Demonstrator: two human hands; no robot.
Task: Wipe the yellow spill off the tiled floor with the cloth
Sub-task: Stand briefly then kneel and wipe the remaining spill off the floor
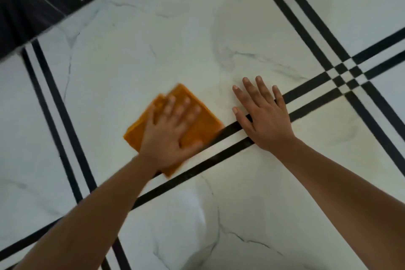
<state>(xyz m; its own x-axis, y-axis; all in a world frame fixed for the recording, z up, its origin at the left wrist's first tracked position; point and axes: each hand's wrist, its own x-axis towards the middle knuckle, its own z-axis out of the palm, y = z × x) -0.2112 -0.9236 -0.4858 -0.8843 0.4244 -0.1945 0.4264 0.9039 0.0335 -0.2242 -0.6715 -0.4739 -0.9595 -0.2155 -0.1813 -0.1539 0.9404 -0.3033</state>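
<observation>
An orange folded cloth (198, 114) lies flat on the white marble-look tiled floor (153, 46), its lower corner over a black stripe. My left hand (168, 136) presses down on the cloth with fingers spread; both look motion-blurred. My right hand (263, 114) rests flat on the floor to the right of the cloth, fingers apart, palm across the black stripes, holding nothing. A faint yellowish tint (221, 87) shows on the tile between the two hands.
Double black stripes (306, 90) cross the floor diagonally and meet in a checker pattern at the right (345, 75). A dark band (43, 2) runs along the upper left edge, where the floor meets a wall or step.
</observation>
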